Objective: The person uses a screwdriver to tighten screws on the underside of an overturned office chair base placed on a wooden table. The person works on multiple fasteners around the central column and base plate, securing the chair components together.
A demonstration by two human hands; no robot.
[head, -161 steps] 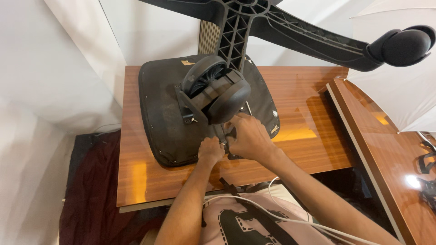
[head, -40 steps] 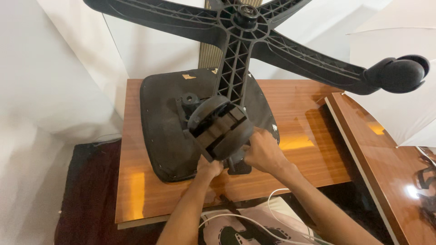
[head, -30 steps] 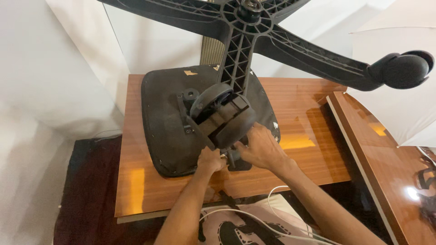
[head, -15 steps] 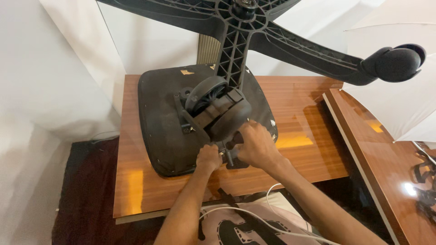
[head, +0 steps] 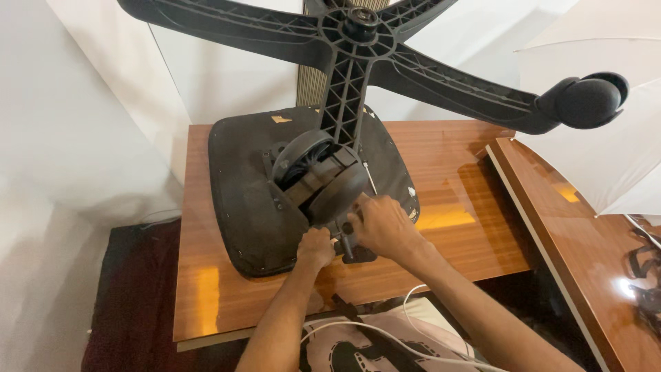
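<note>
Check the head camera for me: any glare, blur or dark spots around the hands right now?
Head view: sharp overall, no motion blur on the left hand or right hand; bright glare patches on the glossy wooden table beside them; the black chair seat underside and caster wheel read dark, with detail under the right hand hard to make out.

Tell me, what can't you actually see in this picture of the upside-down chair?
- Head view: the right hand covers whatever its fingers grip under the seat.
- The near caster hides the seat mechanism behind it.
- The top edge cuts off the chair base.
- Small part beside the left hand: too small to identify.
</note>
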